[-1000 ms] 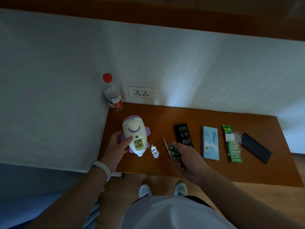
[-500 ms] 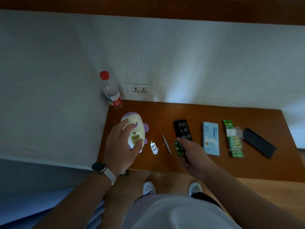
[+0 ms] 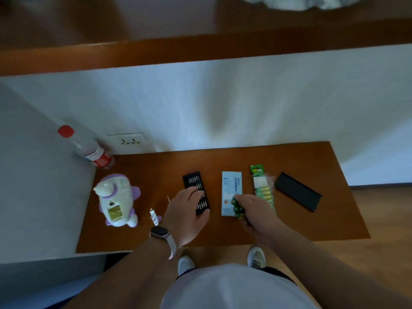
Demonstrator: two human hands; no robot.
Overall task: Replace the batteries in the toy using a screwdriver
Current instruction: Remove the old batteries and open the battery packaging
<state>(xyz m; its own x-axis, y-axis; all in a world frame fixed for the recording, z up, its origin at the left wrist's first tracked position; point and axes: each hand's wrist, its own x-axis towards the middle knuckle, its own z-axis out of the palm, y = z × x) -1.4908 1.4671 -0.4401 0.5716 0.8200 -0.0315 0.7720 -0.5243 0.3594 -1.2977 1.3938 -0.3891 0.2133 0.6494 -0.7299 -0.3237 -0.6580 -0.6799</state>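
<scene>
The toy (image 3: 117,200) lay near the desk's (image 3: 334,219) left edge, battery bay up, clear of both hands. The left hand (image 3: 186,214), fingers spread and empty, rested on the black bit tray (image 3: 193,181). The right hand (image 3: 256,210) gripped green batteries (image 3: 236,208) above the blue box (image 3: 231,184). The left hand hid most of the screwdriver (image 3: 168,198). A bottle (image 3: 89,150) stood in the far left corner; a battery pack (image 3: 260,186) and black lid (image 3: 297,191) lay toward the right edge.

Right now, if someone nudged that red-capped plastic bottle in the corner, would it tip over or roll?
The bottle stands tall and narrow, so a nudge near its cap would probably tip it. It looks round, so once down it may roll. The walls beside it would likely stop it on that side.
</scene>
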